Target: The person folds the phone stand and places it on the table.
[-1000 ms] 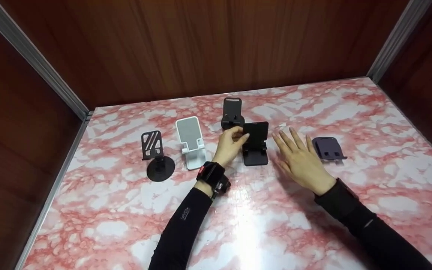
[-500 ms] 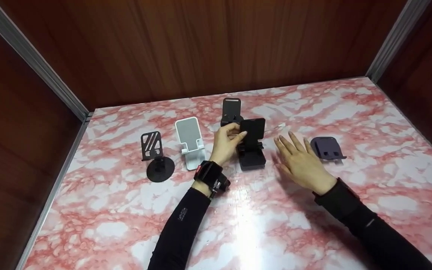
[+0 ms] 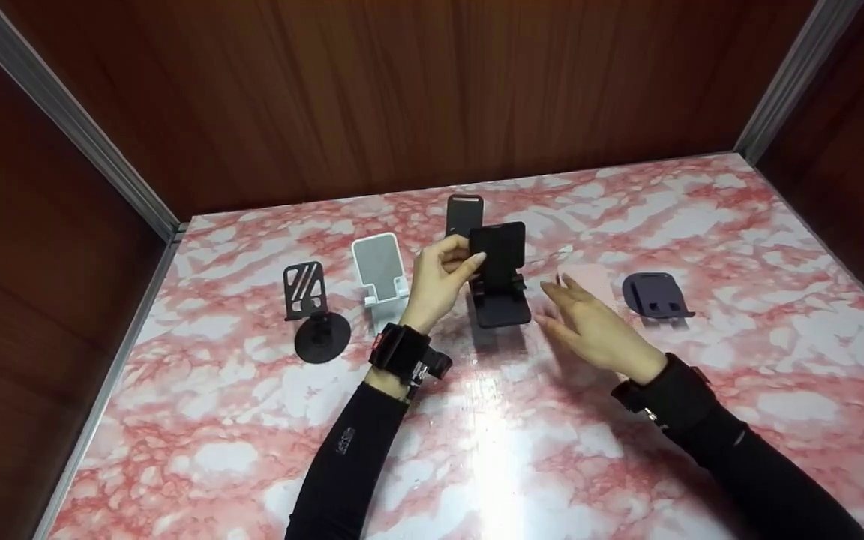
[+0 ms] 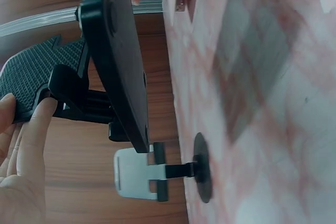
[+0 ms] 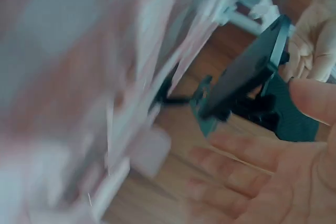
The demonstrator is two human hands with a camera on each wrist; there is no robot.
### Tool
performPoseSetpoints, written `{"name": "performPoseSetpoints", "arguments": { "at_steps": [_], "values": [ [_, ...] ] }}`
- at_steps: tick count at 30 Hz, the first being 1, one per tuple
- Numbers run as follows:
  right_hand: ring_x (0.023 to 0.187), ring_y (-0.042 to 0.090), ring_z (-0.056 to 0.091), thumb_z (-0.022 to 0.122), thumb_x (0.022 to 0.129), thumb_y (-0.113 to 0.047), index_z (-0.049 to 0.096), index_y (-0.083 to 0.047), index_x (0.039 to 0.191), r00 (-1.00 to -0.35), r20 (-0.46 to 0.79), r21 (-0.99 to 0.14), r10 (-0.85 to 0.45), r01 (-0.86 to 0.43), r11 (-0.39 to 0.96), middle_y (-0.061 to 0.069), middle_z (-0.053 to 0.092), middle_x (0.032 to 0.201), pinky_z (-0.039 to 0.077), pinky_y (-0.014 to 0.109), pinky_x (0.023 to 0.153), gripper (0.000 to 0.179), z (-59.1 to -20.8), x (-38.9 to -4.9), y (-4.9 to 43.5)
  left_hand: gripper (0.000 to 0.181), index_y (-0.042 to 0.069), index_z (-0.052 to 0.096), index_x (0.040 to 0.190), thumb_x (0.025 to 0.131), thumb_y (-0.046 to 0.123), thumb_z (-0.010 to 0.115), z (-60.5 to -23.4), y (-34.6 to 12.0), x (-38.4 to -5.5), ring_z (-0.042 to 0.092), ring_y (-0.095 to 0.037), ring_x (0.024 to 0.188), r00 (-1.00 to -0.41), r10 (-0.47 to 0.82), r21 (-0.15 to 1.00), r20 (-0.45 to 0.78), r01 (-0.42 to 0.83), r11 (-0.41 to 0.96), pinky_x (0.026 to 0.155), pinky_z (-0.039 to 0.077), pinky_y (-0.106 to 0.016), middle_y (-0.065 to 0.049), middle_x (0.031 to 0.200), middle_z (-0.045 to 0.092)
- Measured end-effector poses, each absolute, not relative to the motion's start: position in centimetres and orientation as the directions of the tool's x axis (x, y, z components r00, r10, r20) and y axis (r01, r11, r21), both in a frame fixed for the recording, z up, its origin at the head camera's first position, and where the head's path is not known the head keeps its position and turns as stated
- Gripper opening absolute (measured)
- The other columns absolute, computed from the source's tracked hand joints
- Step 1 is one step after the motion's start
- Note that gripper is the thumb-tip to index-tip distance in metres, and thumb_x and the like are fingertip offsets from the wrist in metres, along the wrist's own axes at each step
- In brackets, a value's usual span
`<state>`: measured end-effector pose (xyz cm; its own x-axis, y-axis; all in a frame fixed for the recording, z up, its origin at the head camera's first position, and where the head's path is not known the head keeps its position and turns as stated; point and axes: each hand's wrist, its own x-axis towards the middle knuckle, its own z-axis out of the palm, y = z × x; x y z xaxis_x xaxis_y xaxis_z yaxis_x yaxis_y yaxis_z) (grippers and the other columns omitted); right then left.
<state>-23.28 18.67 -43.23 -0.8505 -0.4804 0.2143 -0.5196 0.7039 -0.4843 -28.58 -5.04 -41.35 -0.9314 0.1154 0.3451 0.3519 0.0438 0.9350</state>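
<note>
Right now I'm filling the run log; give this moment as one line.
left hand: holds black phone stand above table | right hand: beside it, empty | white stand: on table

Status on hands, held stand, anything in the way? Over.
Left hand gripping black stand, clear of table. Right hand empty, beside it, gap unblocked. Pink item partly hidden behind right hand.

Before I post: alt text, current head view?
A person's left hand holds a black phone stand above a red-marbled table, the right hand open beside it. At left are a slotted black stand and a white-framed stand; behind, a dark gray stand; at right, a pale pink item and a purple stand.
</note>
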Motion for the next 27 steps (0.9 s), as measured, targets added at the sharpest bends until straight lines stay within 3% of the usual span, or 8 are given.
{"name": "performPoseSetpoints", "arguments": {
  "at_steps": [3,7,12,15,19,27],
  "values": [
    [0.12,0.042,0.051,0.052,0.102,-0.024,0.042,0.01,0.141,-0.861,0.227,-0.599,-0.455,-0.491,0.632,0.029,0.048,0.137,0.04,0.053,0.101,0.052,-43.3,-23.6,18.5,0.014,-0.009,0.061,0.093,0.09,0.002,0.068,-40.9,-5.1,-28.3,0.069,-0.022,0.076,-0.925,0.133,0.931,0.355,0.363,0.038,0.071,0.059,-0.033,-0.015,0.087,0.066],
    [0.099,0.031,0.065,0.052,0.102,-0.031,0.046,0.005,0.14,-0.896,0.169,-0.765,-0.41,-0.382,0.519,0.022,0.061,0.125,0.051,0.044,0.088,0.053,-43.2,-24.1,18.5,0.013,-0.009,0.062,0.094,0.09,0.002,0.068,-40.5,-5.0,-28.1,0.069,-0.021,0.077,-0.919,0.153,0.928,0.364,0.372,0.025,0.072,0.059,-0.033,-0.015,0.088,0.067],
    [0.114,0.031,0.059,0.058,0.099,-0.034,0.032,0.006,0.147,-0.898,-0.045,-0.96,-0.437,-0.082,0.267,0.027,0.053,0.132,0.047,0.044,0.098,0.068,-43.3,-24.5,18.6,0.013,-0.01,0.061,0.095,0.089,0.0,0.068,-40.3,-4.7,-27.9,0.069,-0.021,0.078,-0.912,0.181,0.929,0.368,0.37,-0.025,0.073,0.059,-0.035,-0.017,0.09,0.067],
    [0.115,0.03,0.059,0.058,0.099,-0.028,0.024,0.009,0.148,-0.878,-0.115,-0.988,-0.464,0.052,0.145,0.028,0.05,0.135,0.043,0.048,0.102,0.07,-43.7,-24.6,18.7,0.013,-0.011,0.061,0.095,0.089,-0.001,0.068,-40.3,-4.4,-27.8,0.069,-0.021,0.078,-0.907,0.194,0.927,0.373,0.372,-0.042,0.073,0.059,-0.036,-0.017,0.089,0.067],
    [0.11,0.027,0.063,0.055,0.101,-0.017,0.026,0.011,0.147,-0.86,-0.125,-0.988,-0.495,0.154,-0.018,0.023,0.057,0.129,0.041,0.052,0.102,0.061,-44.2,-24.6,18.4,0.013,-0.011,0.062,0.093,0.089,0.0,0.068,-40.3,-4.2,-27.8,0.07,-0.021,0.078,-0.897,0.202,0.918,0.392,0.397,-0.021,0.072,0.059,-0.035,-0.017,0.088,0.067],
    [0.104,0.026,0.066,0.05,0.1,-0.001,0.025,0.015,0.144,-0.849,-0.125,-0.947,-0.513,0.257,-0.195,0.017,0.062,0.124,0.043,0.042,0.1,0.053,-44.1,-24.6,18.3,0.015,-0.004,0.066,0.09,0.088,0.01,0.072,-39.9,-4.5,-27.9,0.067,-0.015,0.081,-0.873,0.213,0.865,0.439,0.475,0.164,0.074,0.057,-0.028,-0.011,0.087,0.07]
  ]
}}
